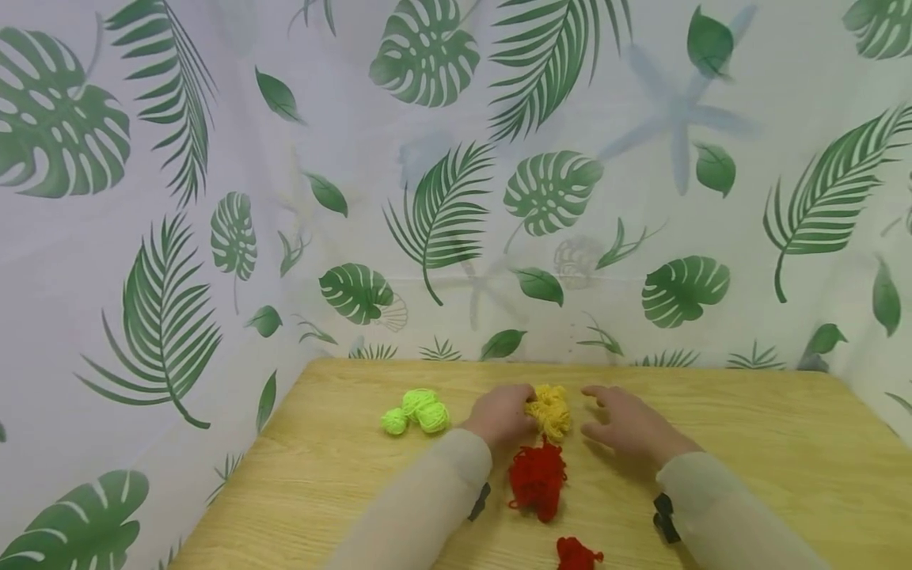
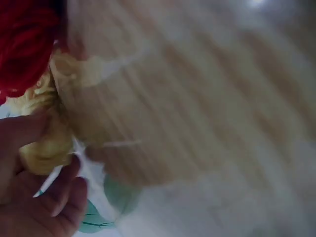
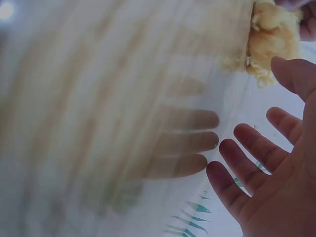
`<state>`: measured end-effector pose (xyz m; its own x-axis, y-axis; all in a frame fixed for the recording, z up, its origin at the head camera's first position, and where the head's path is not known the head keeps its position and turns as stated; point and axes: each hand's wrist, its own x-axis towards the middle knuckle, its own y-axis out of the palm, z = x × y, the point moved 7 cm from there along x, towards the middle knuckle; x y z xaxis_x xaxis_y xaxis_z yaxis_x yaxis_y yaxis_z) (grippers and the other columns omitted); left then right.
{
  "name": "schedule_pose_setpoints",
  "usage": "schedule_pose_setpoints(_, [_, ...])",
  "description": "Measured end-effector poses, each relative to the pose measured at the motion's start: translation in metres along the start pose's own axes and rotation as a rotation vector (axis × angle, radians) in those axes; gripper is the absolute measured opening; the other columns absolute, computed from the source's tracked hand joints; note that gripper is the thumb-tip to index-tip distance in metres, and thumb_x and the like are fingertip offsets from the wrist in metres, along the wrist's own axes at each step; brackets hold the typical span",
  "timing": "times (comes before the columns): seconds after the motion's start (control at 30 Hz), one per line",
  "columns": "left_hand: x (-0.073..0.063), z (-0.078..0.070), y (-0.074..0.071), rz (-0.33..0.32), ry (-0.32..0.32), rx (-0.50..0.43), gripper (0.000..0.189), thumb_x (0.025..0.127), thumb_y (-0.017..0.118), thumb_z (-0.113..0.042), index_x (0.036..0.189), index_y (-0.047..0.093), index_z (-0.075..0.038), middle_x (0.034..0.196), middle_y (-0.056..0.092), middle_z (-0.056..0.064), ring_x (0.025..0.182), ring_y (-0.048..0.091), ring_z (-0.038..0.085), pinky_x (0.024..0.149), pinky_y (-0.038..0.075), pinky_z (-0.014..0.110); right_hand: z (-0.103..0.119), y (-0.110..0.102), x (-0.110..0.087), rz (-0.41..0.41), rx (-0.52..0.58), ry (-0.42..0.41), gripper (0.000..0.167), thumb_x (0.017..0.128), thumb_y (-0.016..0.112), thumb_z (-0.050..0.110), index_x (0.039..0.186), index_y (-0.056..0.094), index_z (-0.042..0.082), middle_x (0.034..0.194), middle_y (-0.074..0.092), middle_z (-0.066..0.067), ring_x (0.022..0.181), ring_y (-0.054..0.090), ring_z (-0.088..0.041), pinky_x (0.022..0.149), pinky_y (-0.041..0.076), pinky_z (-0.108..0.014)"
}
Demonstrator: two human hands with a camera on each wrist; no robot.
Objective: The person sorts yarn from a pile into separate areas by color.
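Note:
A tangled ball of yellow yarn point(image 1: 551, 412) lies on the table between my two hands. From its left side my left hand point(image 1: 503, 413) grips it, thumb on one face and curled fingers on the other, as the left wrist view shows with the yarn point(image 2: 47, 148) between them. My right hand point(image 1: 625, 421) is held off to the yarn's right, its fingers spread and apart from it. Just nearer than the yellow yarn sits a loose bundle of red yarn point(image 1: 537, 480), which also shows in the left wrist view's upper corner.
Light green yarn balls point(image 1: 426, 411) sit together on the left part of the wooden table point(image 1: 321, 475). A smaller piece of red yarn point(image 1: 577, 554) lies at the bottom of the head view. A leaf-patterned curtain point(image 1: 456, 237) hangs behind the table and along its sides.

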<state>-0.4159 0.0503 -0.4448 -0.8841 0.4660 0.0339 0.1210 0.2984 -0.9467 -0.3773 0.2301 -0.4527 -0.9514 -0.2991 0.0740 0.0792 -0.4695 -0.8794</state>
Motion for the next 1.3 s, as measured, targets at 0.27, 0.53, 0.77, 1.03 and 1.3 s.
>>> schedule_pose_setpoints(0.27, [0.006, 0.001, 0.009, 0.028, -0.017, 0.126, 0.027, 0.093, 0.073, -0.03, 0.117, 0.067, -0.019, 0.104, 0.068, -0.005, 0.096, 0.065, 0.015, 0.078, 0.052, 0.036, -0.002, 0.001, 0.0, -0.008, -0.002, 0.009, 0.066, 0.094, 0.069, 0.03, 0.148, 0.045, 0.002, 0.137, 0.054, -0.027, 0.124, 0.054, -0.045, 0.1, 0.042, -0.062])
schedule_pose_setpoints(0.53, [0.015, 0.014, 0.013, -0.007, -0.073, 0.248, 0.031, 0.095, 0.071, -0.038, 0.119, 0.067, -0.02, 0.11, 0.067, -0.001, 0.102, 0.065, 0.02, 0.081, 0.055, 0.04, 0.0, 0.003, -0.004, -0.013, 0.039, 0.003, 0.066, 0.093, 0.07, 0.028, 0.148, 0.045, 0.002, 0.141, 0.052, -0.027, 0.127, 0.05, -0.046, 0.104, 0.039, -0.063])
schedule_pose_setpoints(0.77, [0.007, 0.014, 0.004, -0.031, -0.069, 0.246, 0.042, 0.097, 0.068, -0.036, 0.135, 0.061, -0.02, 0.128, 0.062, 0.002, 0.114, 0.06, 0.022, 0.089, 0.053, 0.04, 0.0, 0.002, -0.004, -0.013, 0.028, -0.003, 0.066, 0.094, 0.069, 0.029, 0.149, 0.044, 0.002, 0.143, 0.05, -0.027, 0.129, 0.048, -0.047, 0.105, 0.038, -0.063])
schedule_pose_setpoints(1.03, [-0.003, 0.015, -0.004, -0.063, 0.005, 0.232, 0.044, 0.096, 0.07, -0.035, 0.136, 0.06, -0.019, 0.132, 0.059, 0.002, 0.118, 0.055, 0.022, 0.093, 0.052, 0.038, 0.006, -0.007, -0.007, -0.022, 0.025, -0.037, 0.064, 0.095, 0.069, 0.03, 0.148, 0.045, 0.002, 0.14, 0.052, -0.028, 0.124, 0.053, -0.046, 0.1, 0.042, -0.063])
schedule_pose_setpoints(1.3, [-0.02, 0.008, -0.014, -0.059, 0.052, 0.229, 0.052, 0.096, 0.068, -0.043, 0.141, 0.055, -0.02, 0.138, 0.055, 0.002, 0.123, 0.052, 0.022, 0.094, 0.051, 0.037, 0.013, -0.01, -0.016, -0.048, 0.044, -0.065, 0.063, 0.095, 0.07, 0.031, 0.145, 0.048, 0.001, 0.138, 0.055, -0.023, 0.121, 0.055, -0.043, 0.098, 0.044, -0.062])
